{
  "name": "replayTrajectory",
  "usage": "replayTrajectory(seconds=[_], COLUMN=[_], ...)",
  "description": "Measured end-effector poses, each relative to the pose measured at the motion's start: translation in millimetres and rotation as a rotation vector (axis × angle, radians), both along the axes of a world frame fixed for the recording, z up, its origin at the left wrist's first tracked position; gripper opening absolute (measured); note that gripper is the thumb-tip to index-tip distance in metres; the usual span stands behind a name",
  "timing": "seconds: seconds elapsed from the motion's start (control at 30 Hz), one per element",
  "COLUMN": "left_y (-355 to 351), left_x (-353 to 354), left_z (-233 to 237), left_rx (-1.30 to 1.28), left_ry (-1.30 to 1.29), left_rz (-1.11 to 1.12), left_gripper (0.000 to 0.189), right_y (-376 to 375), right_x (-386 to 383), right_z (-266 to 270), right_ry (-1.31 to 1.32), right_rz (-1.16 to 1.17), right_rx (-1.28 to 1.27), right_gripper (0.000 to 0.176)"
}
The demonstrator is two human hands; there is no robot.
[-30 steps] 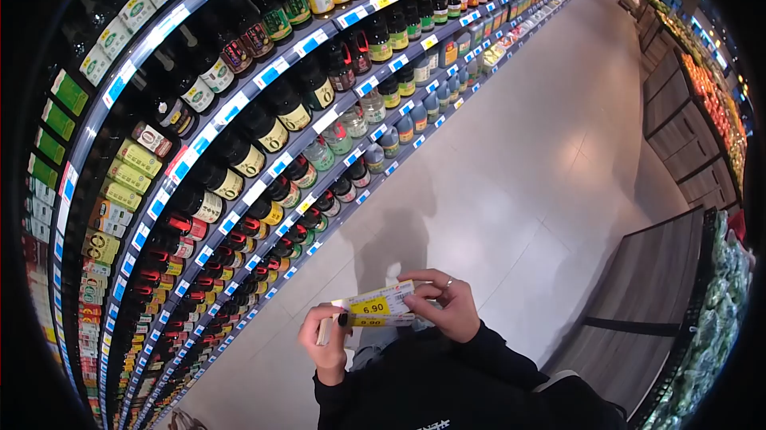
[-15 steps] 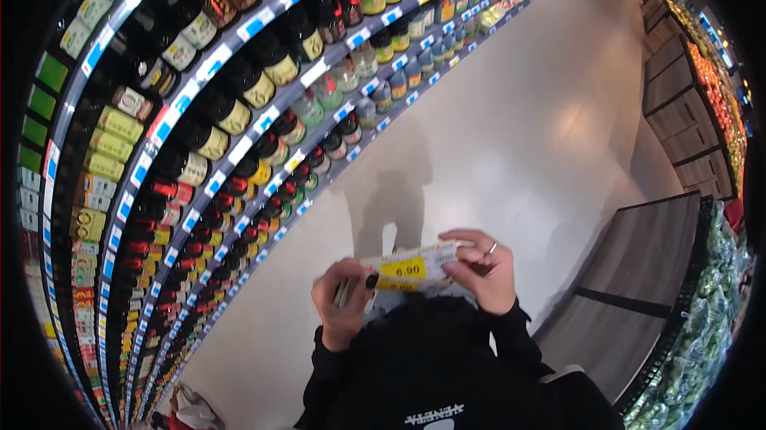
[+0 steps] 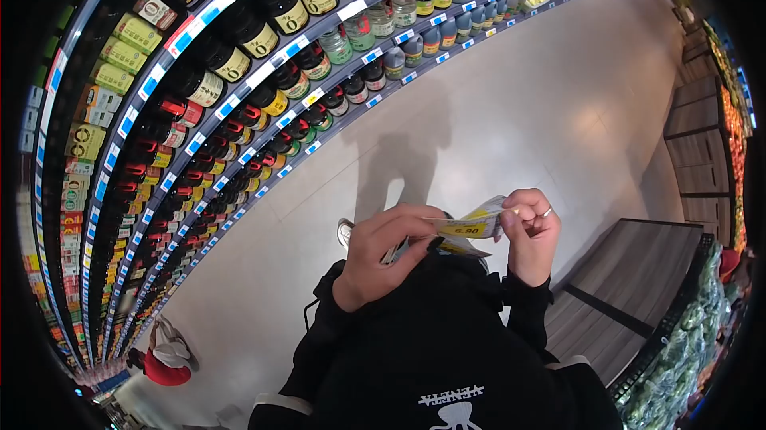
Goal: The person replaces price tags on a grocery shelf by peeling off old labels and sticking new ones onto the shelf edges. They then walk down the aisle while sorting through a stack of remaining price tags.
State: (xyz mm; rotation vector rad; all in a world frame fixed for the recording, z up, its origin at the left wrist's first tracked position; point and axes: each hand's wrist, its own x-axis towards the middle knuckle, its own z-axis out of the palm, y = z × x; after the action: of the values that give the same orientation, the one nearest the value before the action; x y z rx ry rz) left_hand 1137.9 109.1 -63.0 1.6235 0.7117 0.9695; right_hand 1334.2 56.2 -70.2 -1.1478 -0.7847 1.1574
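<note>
As I looked through the head camera, the left hand (image 3: 383,258) and the right hand (image 3: 531,234) both had a closed grip on the yellow price label (image 3: 471,227), before the chest. I judged it light, thin and bendable, best pinched at its 2 ends.

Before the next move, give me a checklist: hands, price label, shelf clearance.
1. Hold on the yellow-and-white paper price label, between both hands: ok.
2. Fingers of the right hand pinch the label's right end: ok.
3. The left hand is closed on the label's left end: ok.
4. Count of further labels stacked beneath: cannot tell, mostly hidden.
5. Printed face square to the camera: not ok, the label is tilted.
6. The long store shelf of dark bottles is apart from both hands: ok.
</note>
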Motion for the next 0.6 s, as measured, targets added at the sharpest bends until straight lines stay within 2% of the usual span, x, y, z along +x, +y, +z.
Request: replayTrajectory(seconds=[0.1,0.17,0.23,0.33,0.4,0.5,0.57,0.6], left_y=[-0.6,-2.9,-7.3,-8.9,-9.1,-1.5,4.1,3.8], left_x=[-3.9,-7.7,-12.2,-12.1,-9.5,-9.0,-16.3,-15.5], left_z=[-2.2,-5.9,-10.8,-13.8,-11.7,-6.5,-13.7,-20.5], left_rx=[0.049,0.074,-0.100,-0.132,-0.175,-0.058,0.080,0.052], left_ry=[0.024,0.031,0.021,0.014,0.031,0.035,0.223,0.212], left_rz=[0.073,0.149,0.286,0.354,0.400,0.406,0.148,0.158], left_gripper=[0.009,0.006,0.008,0.009,0.010,0.012,0.021,0.029], right_y=[1.5,4.7,5.2,6.5,7.7,8.3,5.0,2.5], right_x=[7.0,11.5,18.4,19.8,12.3,2.3,5.7,6.5], right_z=[-8.4,-12.3,-15.5,-17.0,-7.2,-0.7,-13.4,-13.4], right_ry=[-0.058,-0.116,-0.123,0.036,0.069,0.107,-0.087,-0.167], right_rz=[-0.086,-0.250,-0.260,-0.401,-0.385,-0.328,-0.072,0.027], right_rx=[0.059,0.105,0.109,0.242,0.236,0.214,0.136,0.077], right_gripper=[0.013,0.016,0.015,0.015,0.016,0.026,0.036,0.034])
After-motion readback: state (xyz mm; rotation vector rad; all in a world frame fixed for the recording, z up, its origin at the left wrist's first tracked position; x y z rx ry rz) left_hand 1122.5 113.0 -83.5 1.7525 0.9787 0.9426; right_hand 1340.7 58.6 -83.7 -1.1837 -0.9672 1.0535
